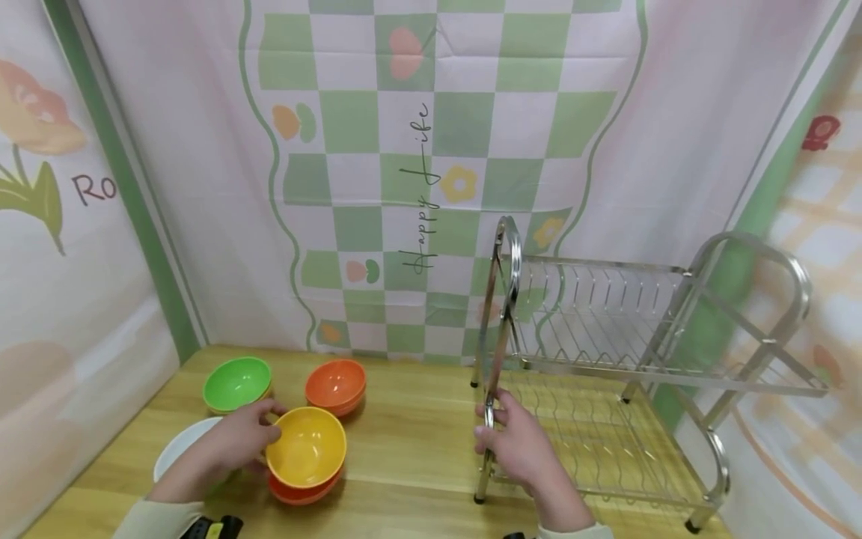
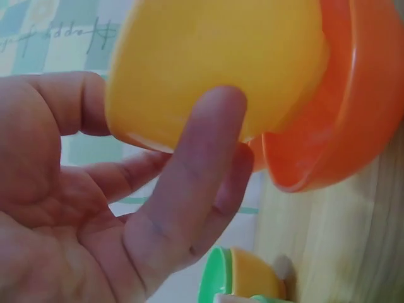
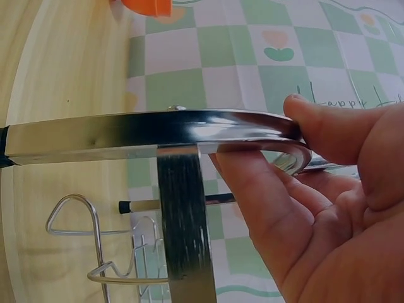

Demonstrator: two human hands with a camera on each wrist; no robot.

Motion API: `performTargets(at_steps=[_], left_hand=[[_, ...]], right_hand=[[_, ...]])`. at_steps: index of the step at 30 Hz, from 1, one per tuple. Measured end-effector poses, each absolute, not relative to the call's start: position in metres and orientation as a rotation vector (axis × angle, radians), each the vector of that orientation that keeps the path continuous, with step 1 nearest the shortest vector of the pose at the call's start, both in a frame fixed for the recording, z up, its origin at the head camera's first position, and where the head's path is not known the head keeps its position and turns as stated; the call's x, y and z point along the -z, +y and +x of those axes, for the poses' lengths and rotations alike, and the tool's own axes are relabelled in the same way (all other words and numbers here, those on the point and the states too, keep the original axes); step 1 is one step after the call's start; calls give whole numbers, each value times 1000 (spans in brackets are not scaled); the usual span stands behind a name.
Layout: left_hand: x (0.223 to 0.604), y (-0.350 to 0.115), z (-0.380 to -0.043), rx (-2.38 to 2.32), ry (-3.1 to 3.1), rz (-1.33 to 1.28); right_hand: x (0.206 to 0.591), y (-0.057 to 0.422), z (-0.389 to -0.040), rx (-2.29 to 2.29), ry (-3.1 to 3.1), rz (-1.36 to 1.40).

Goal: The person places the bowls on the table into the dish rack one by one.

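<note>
My left hand [image 1: 232, 442] holds a yellow bowl [image 1: 310, 448] by its left rim, thumb at the edge. In the left wrist view the fingers lie along the outside of this bowl [image 2: 208, 57]. Directly beneath it an orange bowl [image 1: 304, 495] shows only its near part; the left wrist view has the yellow bowl partly inside that orange bowl [image 2: 372, 107]. My right hand [image 1: 521, 442] grips the left front post of a two-tier metal dish rack [image 1: 499, 344]. Up close, thumb and fingers wrap the curved end of its shiny frame [image 3: 221, 126].
Behind the yellow bowl stand stacked orange bowls [image 1: 335, 385]. A green bowl [image 1: 237, 383] sits on a yellowish one at the back left. A white dish [image 1: 176, 448] is partly hidden by my left forearm. A patterned cloth [image 1: 404, 187] hangs behind the wooden table [image 1: 411, 449].
</note>
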State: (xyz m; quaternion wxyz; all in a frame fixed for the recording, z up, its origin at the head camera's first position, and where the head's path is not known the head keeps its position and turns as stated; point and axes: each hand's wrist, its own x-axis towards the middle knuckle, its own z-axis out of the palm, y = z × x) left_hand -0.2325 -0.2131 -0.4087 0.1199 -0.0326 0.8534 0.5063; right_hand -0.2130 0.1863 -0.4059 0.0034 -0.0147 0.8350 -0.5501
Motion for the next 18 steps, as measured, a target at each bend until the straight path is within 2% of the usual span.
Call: performTargets(at_steps=[18], left_hand=[[410,-221,-232,-1782,2138,95]], right_hand=[[407,187,-211,1745,2602,-70]])
